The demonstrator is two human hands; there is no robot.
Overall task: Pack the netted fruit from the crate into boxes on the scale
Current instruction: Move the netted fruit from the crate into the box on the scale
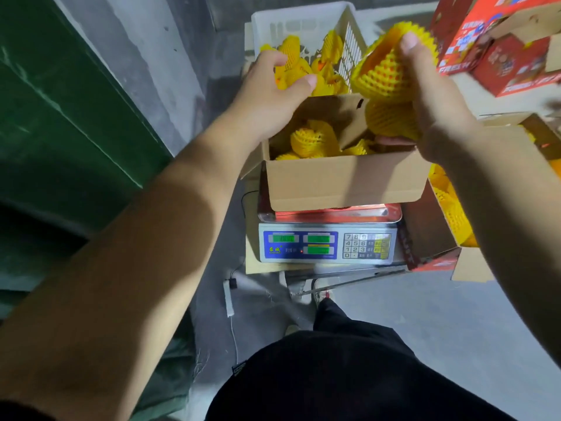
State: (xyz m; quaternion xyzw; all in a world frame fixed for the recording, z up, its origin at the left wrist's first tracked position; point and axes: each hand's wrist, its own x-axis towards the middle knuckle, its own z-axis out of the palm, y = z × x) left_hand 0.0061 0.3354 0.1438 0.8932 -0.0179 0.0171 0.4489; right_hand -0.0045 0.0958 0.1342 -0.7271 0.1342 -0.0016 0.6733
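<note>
A white plastic crate (303,16) at the back holds several fruits in yellow foam netting (331,44). My left hand (270,86) reaches into the crate and grips one netted fruit (288,77). In front, an open cardboard box (343,180) sits on the electronic scale (328,247), with several netted fruits (309,141) inside. My right hand (431,98) holds two netted fruits (385,74) stacked above the box's right side.
Red printed cartons (498,41) are stacked at the back right. Another open box with netted fruit (452,208) stands right of the scale. A green wall panel (60,117) runs along the left. A power strip (229,296) lies on the grey floor.
</note>
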